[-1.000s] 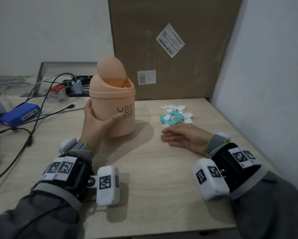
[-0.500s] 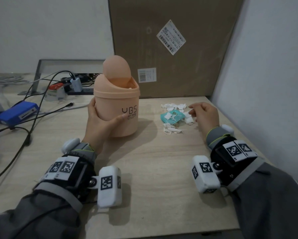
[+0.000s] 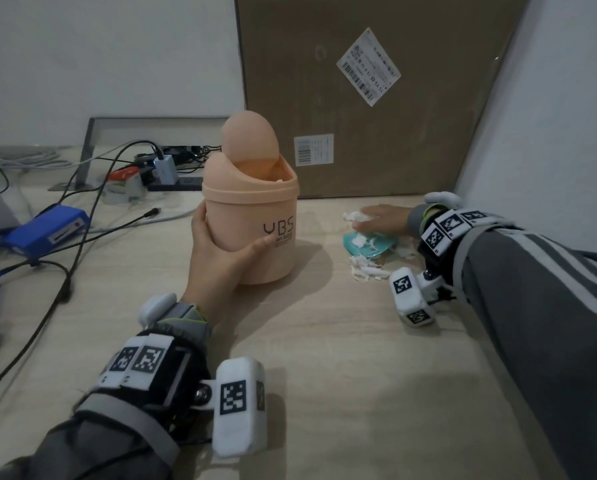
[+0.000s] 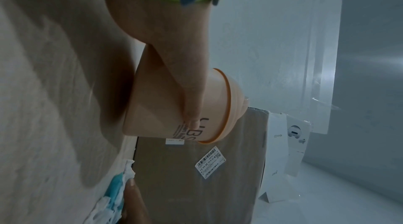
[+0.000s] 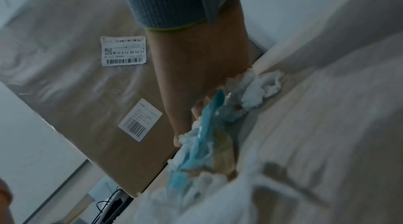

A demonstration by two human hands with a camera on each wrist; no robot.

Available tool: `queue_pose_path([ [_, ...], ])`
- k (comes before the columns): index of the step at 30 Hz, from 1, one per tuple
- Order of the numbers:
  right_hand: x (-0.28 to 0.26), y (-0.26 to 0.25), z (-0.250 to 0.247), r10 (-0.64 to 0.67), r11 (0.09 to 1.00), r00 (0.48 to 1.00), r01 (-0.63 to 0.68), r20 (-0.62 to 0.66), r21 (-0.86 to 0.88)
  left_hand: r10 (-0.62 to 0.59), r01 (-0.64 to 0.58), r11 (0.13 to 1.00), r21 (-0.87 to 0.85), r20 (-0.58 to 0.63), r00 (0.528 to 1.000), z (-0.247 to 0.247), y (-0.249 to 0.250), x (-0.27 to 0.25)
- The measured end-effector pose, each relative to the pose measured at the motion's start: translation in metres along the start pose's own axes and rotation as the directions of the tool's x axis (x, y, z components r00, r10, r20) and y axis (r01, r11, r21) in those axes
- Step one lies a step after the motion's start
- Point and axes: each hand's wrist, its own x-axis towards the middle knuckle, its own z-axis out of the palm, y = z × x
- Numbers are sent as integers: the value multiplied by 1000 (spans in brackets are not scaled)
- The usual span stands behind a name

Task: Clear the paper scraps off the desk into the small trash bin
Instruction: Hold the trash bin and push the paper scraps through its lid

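A peach trash bin point(image 3: 255, 216) with a swing lid tipped open stands upright on the desk, and my left hand point(image 3: 221, 252) grips its side, thumb by the printed letters. The left wrist view shows that thumb point(image 4: 191, 115) pressed on the bin point(image 4: 157, 107). Right of the bin lie several white paper scraps point(image 3: 366, 268) and a teal wrapper point(image 3: 371, 242). My right hand point(image 3: 376, 216) lies on its edge behind the pile, fingers straight and pointing left, touching the far scraps. In the right wrist view the hand point(image 5: 196, 76) stands against the white scraps point(image 5: 259, 88) and the teal wrapper point(image 5: 209, 122).
A large cardboard box point(image 3: 376, 98) leans against the back wall right behind the scraps. A white wall point(image 3: 549, 133) closes the right side. Cables, a blue device point(image 3: 48, 226) and a power strip point(image 3: 172, 183) crowd the desk's left. Bare desk point(image 3: 324, 375) lies in front.
My right hand swung from in front of the scraps around their right side to behind the pile, by the box. My left hand kept its grip on the bin.
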Motion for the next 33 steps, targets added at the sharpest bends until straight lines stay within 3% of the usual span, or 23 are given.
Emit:
queue_pose_path([
  [2, -7, -3, -1, -11, 1000, 998, 12, 61, -11, -2, 2, 1000, -9, -4, 1000, 0, 0, -1],
  [10, -70, 1, 10, -62, 982, 997, 51, 51, 183, -19, 19, 1000, 10, 5, 1000, -2, 1, 0],
  [15, -104, 11, 26, -105, 933, 990, 131, -95, 334, -21, 21, 1000, 16, 6, 1000, -2, 5, -5],
  [18, -119, 20, 30, -69, 846, 979, 158, -190, 508, -16, 16, 1000, 15, 12, 1000, -1, 6, -7],
  [21, -124, 21, 33, -48, 886, 975, 141, -215, 441, -13, 13, 1000, 15, 11, 1000, -1, 7, -7],
  [26, -120, 5, 40, -123, 966, 964, 171, -236, 195, -8, 8, 1000, 8, 29, 1000, -1, 7, -6],
  [30, -110, -2, 52, -113, 987, 981, 129, -160, 96, 0, 1, 1000, -6, 27, 1000, 0, 6, -7],
  [33, -107, 1, 56, -109, 992, 977, 120, -183, 49, 5, -4, 1000, -14, 32, 999, 3, 7, -7],
])
